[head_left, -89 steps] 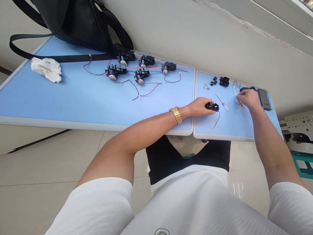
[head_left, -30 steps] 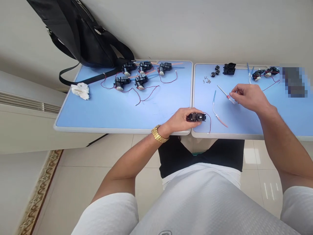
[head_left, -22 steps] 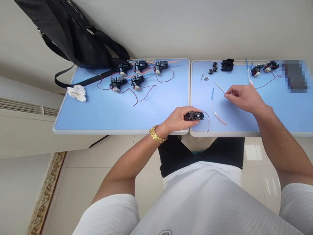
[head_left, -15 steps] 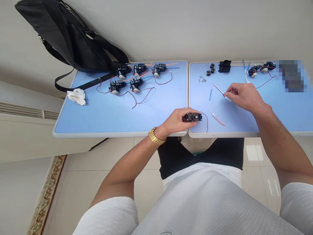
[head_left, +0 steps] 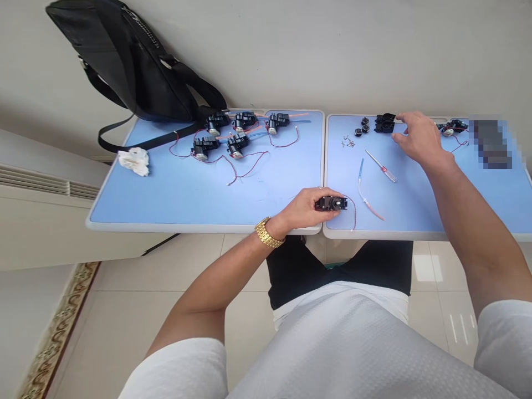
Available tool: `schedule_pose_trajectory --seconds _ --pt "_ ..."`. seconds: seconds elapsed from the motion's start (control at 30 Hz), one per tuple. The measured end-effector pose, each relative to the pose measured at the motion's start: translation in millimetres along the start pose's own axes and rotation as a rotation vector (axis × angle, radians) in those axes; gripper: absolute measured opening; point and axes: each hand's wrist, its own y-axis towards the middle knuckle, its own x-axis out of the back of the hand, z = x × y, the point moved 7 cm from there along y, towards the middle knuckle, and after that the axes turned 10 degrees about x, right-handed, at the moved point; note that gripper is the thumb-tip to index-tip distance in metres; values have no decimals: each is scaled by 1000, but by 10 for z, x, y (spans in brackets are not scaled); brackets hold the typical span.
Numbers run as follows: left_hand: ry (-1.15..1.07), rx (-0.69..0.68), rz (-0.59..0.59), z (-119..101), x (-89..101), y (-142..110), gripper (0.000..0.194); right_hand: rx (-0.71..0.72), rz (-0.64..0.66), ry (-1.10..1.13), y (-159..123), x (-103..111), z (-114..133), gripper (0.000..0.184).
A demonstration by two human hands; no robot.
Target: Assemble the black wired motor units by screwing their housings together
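**My left hand (head_left: pixel 302 210) holds a black motor box (head_left: pixel 331 203), and my right hand (head_left: pixel 419 138) is open**

I see my left hand curled around the black motor box. The grip is narrow and snug, with the fingers over the top of the box. A thin red wire (head_left: pixel 354 213) loops out from the box and lies on the right tabletop (head_left: pixel 407 219). The box is near the front corner of that tabletop, by the gap between the two tabletops. I cannot tell if it rests on the top. A gold watch (head_left: pixel 266 233) is on my left wrist.

My right hand is wide, with the fingers spread. The fingertips (head_left: pixel 398 117) are just beside some black plastic pieces (head_left: pixel 384 123), near the back of the tabletop. I cannot tell if they touch.

Close by lie small round black caps (head_left: pixel 363 125), tiny screws (head_left: pixel 348 142), a small screwdriver with a red handle (head_left: pixel 381 166), and a thin blue and clear tube (head_left: pixel 362 185).

On the left tabletop (head_left: pixel 166 208), five more black motor boxes (head_left: pixel 226 133) sit with their wires. A black bag (head_left: pixel 133 66) leans behind them.
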Motion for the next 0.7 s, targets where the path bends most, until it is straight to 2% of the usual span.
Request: schedule_pose_trajectory --seconds 0.13,0.3,0.47,0.7 --pt "19 -10 6 -11 2 2 37 -22 28 -19 147 -92 12 53" --pt "10 -43 22 -79 4 -16 35 7 9 -15 140 -60 110 48" --pt "7 -40 24 -91 6 -17 35 127 52 25 159 -90 372 38" --pt "32 -48 23 -100 12 -14 35 139 150 25 319 -278 692 45"
